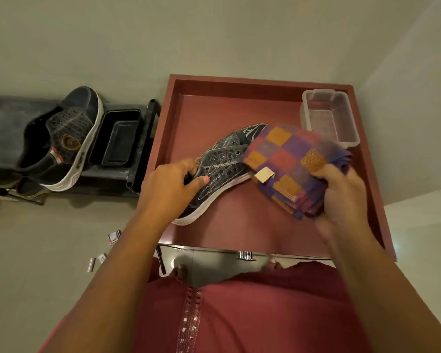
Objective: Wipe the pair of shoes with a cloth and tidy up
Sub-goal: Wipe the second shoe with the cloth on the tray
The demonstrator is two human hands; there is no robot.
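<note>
Head view: at frame centre, left hand [173, 184] grips a dark stitched shoe [222, 164] with white rubber sole, tilted above the red rimmed surface [239, 225]. Right hand [341, 192] clutches a folded checked woven cloth [285, 161], blurred, against the shoe's toe. Second shoe [66, 138] rests upper left on a dark rack [5, 123]

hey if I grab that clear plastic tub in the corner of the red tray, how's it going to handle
The clear plastic tub looks thin-walled and holds nothing, so it is probably very light. Its walls may flex under a firm grip. On the smooth red tray it would likely slide rather than tip, since it sits low and wide.
</note>
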